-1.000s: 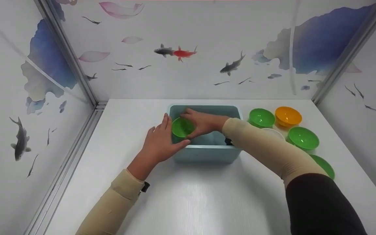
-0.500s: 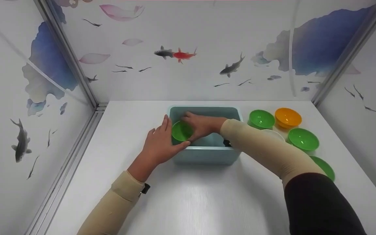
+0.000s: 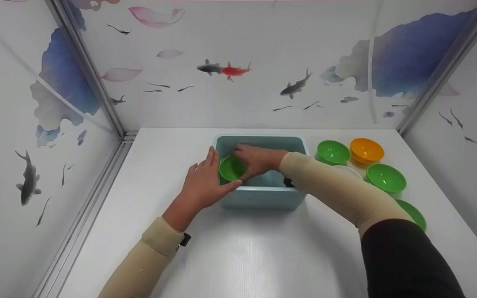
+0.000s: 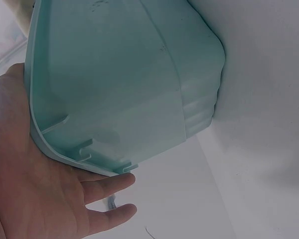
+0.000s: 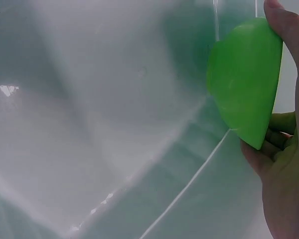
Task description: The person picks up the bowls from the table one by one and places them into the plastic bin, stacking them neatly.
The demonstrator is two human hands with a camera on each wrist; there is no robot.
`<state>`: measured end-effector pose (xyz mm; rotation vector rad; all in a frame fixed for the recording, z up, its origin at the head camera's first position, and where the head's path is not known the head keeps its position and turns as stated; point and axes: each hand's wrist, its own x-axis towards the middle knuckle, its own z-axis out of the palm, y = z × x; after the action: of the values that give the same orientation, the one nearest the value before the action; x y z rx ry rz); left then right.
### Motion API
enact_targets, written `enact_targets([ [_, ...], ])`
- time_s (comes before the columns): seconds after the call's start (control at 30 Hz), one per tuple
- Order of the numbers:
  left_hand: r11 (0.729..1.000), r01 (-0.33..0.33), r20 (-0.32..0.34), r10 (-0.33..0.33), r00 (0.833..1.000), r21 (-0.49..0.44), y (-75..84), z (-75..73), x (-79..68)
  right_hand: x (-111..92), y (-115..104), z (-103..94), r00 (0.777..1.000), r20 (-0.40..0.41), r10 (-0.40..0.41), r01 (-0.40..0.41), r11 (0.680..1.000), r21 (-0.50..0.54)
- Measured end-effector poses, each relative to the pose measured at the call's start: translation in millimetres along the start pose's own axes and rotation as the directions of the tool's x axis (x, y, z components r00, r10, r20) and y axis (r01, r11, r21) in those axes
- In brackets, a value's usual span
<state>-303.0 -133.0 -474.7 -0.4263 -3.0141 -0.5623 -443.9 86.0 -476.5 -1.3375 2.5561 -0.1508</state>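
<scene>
A light blue plastic bin (image 3: 263,199) stands on the table. Inside its left end is a green bowl (image 3: 231,169), which my right hand (image 3: 259,159) grips by the rim. In the right wrist view the thumb and fingers hold opposite sides of this green bowl (image 5: 246,82), close to the bin's corner. My left hand (image 3: 201,182) rests against the bin's left front corner, its fingers straight and the thumb along the front rim. From the left wrist, the palm (image 4: 35,194) lies at the rim of the bin (image 4: 109,89), with fingers extended past it.
Right of the bin sit several bowls on the white table (image 3: 238,256): a green bowl (image 3: 333,152), an orange bowl (image 3: 367,150), another green bowl (image 3: 386,178) and a white bowl (image 3: 348,170) partly behind the right sleeve. A further green bowl (image 3: 413,214) shows beside that arm. Patterned walls enclose the table.
My right hand has lowered the green bowl slightly deeper into the left end of the bin. The left hand keeps its place at the corner.
</scene>
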Motion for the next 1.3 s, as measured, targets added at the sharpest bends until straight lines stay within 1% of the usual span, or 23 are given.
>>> enact_targets([
  [0.17,1.0,0.003,0.005,-0.003,1.0,0.013,1.1,-0.7,0.0,0.8,-0.2,-0.1,1.0,0.011,-0.016,0.017,0.999,-0.045],
  [0.33,1.0,0.007,0.0,-0.007,1.0,0.011,0.9,0.3,0.2,2.4,-0.7,1.6,0.999,0.043,-0.005,0.008,0.999,-0.054],
  [0.6,1.0,0.0,-0.004,0.0,1.0,0.015,0.5,1.0,1.1,0.3,-5.3,0.7,0.994,0.107,0.029,-0.026,0.999,-0.031],
  [0.8,1.0,0.002,0.005,-0.002,1.0,0.001,1.0,-1.0,0.3,1.5,-2.8,1.0,0.995,0.103,0.016,-0.011,0.999,-0.052],
  [1.03,1.0,-0.002,-0.004,0.002,1.0,0.008,1.3,-2.4,-0.2,2.8,-0.7,1.4,0.995,0.097,-0.035,0.044,0.995,-0.094],
  [1.17,1.0,-0.003,-0.004,0.003,1.0,0.014,1.4,-2.2,0.1,3.3,0.0,2.7,0.993,0.103,-0.056,0.064,0.995,-0.07],
  [1.3,1.0,0.002,-0.003,-0.002,1.0,0.018,1.2,-1.2,0.0,3.1,-0.6,3.3,0.993,0.107,-0.05,0.056,0.997,-0.053],
])
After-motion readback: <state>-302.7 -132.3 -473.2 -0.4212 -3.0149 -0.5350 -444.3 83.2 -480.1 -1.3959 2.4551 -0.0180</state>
